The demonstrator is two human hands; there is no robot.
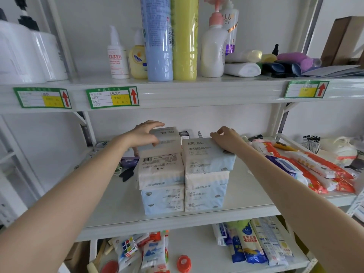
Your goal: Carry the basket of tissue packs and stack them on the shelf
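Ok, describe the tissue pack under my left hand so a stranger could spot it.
On the middle shelf stand two stacks of tissue packs. It is the top pack of the left stack, gripped by the left hand, and it sits higher than the right stack.

On the middle shelf [246, 196], two stacks of tissue packs [183, 174] stand side by side near the front edge, filling the centre. Bare shelf lies open to either side of them along the front edge, wider on the left. Small dark items [126, 170] crowd the left rear; orange-and-white packets [315, 170] block the right end. The upper shelf [177, 93] caps the room overhead, leaving a gap above the stacks where both hands reach, the left hand [145, 133] and the right hand [228, 138].
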